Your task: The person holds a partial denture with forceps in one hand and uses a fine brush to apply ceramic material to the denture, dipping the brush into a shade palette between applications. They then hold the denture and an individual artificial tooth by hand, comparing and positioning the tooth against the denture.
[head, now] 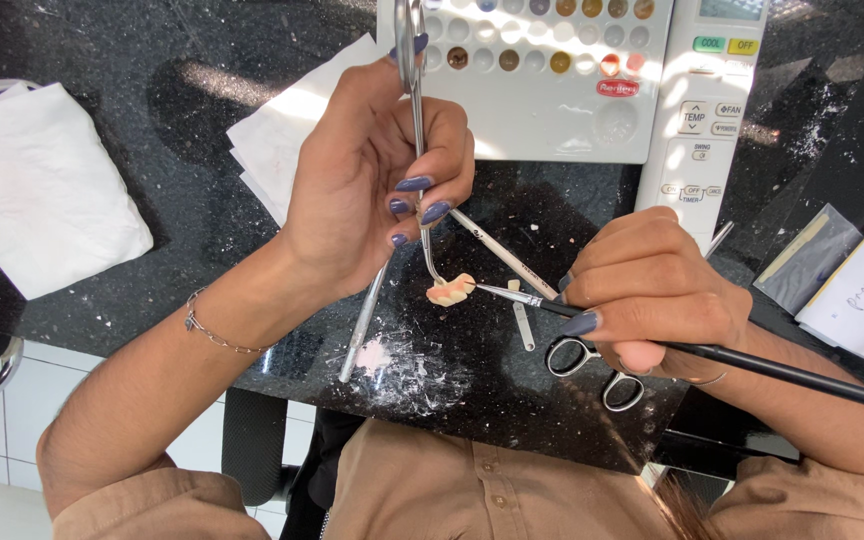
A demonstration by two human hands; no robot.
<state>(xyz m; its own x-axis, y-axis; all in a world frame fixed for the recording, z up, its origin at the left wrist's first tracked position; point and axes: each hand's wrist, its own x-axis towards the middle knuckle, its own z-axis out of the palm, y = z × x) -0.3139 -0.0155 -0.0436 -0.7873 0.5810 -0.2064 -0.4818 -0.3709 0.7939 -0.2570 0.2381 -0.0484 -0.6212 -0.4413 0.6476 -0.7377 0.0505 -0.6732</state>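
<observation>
The left hand was closed around curved steel forceps that gripped a small pink-and-cream dental bridge piece above the black speckled stone counter. The right hand pinched a thin black-handled brush, its tip touching the piece. Staining seemed underway; the next stroke called for a steady, light touch. The piece looked glossy and tooth-shaped.

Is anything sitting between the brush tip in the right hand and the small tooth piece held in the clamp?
Nothing visible. The left hand holds the metal clamp gripping the tooth piece above the black counter. The right hand holds the brush, its tip just beside the piece with open space between.
</observation>
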